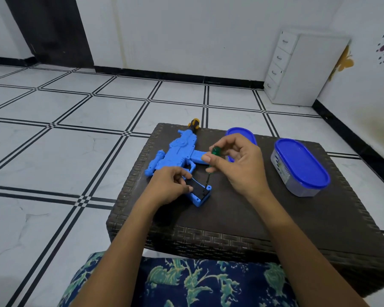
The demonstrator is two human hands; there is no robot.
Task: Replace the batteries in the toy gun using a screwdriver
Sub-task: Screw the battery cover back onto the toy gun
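Note:
A blue toy gun (177, 151) lies on its side on a dark woven table (242, 218), its yellow-and-black muzzle pointing away. My left hand (167, 187) grips the gun's handle, thumb pressed on the black battery cover (198, 189). My right hand (237, 165) pinches a green-handled screwdriver (212, 161) held nearly upright. Its tip sits in a screw hole at the butt end of the handle.
A clear tub with a blue lid (299, 167) stands on the table to the right. Another blue lid (241, 135) shows behind my right hand. A white drawer unit (297, 67) stands against the far wall. Tiled floor surrounds the table.

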